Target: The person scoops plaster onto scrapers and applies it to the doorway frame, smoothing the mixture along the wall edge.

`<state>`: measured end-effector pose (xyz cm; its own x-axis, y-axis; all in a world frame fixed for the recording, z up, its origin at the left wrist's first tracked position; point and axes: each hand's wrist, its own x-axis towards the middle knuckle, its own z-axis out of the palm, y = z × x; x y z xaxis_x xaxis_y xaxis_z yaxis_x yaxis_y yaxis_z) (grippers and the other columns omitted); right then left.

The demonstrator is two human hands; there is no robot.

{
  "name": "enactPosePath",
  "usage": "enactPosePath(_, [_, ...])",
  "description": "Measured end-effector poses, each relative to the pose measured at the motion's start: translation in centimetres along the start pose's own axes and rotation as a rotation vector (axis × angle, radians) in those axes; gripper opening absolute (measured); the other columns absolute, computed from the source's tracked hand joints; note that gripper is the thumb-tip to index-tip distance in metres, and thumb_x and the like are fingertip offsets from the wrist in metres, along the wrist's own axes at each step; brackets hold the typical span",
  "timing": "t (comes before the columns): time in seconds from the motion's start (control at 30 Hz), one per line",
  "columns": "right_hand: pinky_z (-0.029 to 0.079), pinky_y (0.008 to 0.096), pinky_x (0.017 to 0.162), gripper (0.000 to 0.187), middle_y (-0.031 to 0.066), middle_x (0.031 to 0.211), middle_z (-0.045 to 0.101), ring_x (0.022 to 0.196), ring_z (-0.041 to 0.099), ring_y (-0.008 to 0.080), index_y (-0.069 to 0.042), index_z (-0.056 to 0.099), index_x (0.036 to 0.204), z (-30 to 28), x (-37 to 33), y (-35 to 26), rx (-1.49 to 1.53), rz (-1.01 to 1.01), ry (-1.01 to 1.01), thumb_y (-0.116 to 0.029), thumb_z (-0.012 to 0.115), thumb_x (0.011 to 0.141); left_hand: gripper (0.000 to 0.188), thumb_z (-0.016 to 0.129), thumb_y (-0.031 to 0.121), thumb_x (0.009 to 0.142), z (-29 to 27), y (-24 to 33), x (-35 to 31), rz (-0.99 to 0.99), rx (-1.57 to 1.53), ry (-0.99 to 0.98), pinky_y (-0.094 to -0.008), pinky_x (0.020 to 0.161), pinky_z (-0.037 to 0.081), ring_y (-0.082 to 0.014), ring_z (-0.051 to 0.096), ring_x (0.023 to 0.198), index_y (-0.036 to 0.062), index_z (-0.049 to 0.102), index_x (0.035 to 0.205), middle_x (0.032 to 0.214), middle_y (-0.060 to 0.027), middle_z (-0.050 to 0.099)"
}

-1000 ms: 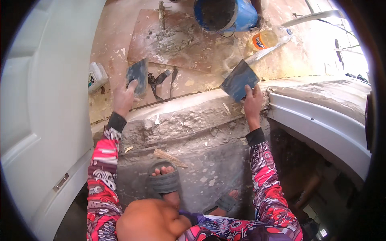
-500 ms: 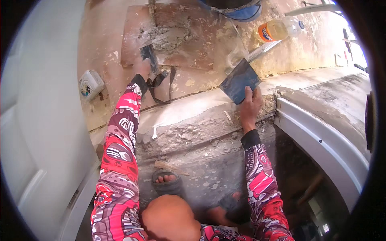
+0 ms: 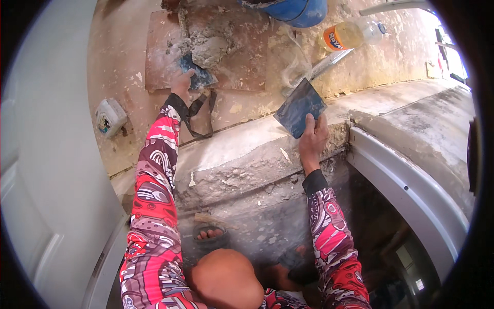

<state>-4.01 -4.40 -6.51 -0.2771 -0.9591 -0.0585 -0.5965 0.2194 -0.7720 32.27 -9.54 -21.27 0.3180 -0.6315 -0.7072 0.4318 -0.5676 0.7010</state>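
Observation:
My left hand (image 3: 181,84) is closed on a dark blue flat plate (image 3: 203,78), which lies low over a reddish-brown board (image 3: 247,77). The plate's far edge meets a lump of wet grey mortar (image 3: 210,50) on that board. In my right hand (image 3: 314,139) is a second dark blue plate (image 3: 301,107), roughly square and smeared with grey. It is held by its near corner, thumb on top, above the pale ledge. A black strap (image 3: 198,116) lies in a loop beside my left wrist.
A blue bucket (image 3: 303,13) stands at the far side, near a clear bottle (image 3: 350,36) of yellowish liquid. A white plastic container (image 3: 110,117) sits at left by a white door (image 3: 51,129). A rough broken ledge (image 3: 257,162) and a white metal frame (image 3: 406,180) lie nearer me.
The left plate has turned from steeply tilted to flatter, against the mortar, which is now more heaped. My right hand still holds its plate. The whole view has shifted slightly.

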Motion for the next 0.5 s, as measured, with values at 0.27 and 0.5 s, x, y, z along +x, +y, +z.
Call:
enactPosePath(0.27, [0.035, 0.0398, 0.055, 0.027, 0.0135, 0.063, 0.045, 0.057, 0.04, 0.0214, 0.005, 0.049, 0.082, 0.1, 0.2, 1.0, 0.055, -0.017, 0.036, -0.017, 0.056, 0.094, 0.017, 0.058, 0.017, 0.097, 3.5, -1.2, 1.7, -0.063, -0.193, -0.148, -0.0485, 0.064, 0.061, -0.0213, 0.067, 0.089, 0.0145, 0.054, 0.113, 0.1, -0.0035, 0.066])
enactPosePath(0.5, [0.037, 0.0382, 0.055, 0.025, 0.0132, 0.064, 0.048, 0.057, 0.043, 0.0208, 0.005, 0.052, 0.087, 0.2, -0.3, -0.3, 0.054, -0.017, 0.029, -0.018, 0.056, 0.095, 0.022, 0.058, 0.016, 0.098, 2.1, -2.4, 1.8, -0.082, -0.394, -0.31, -0.0508, 0.065, 0.06, -0.0235, 0.067, 0.092, 0.0159, 0.054, 0.119, 0.108, -0.0043, 0.065])
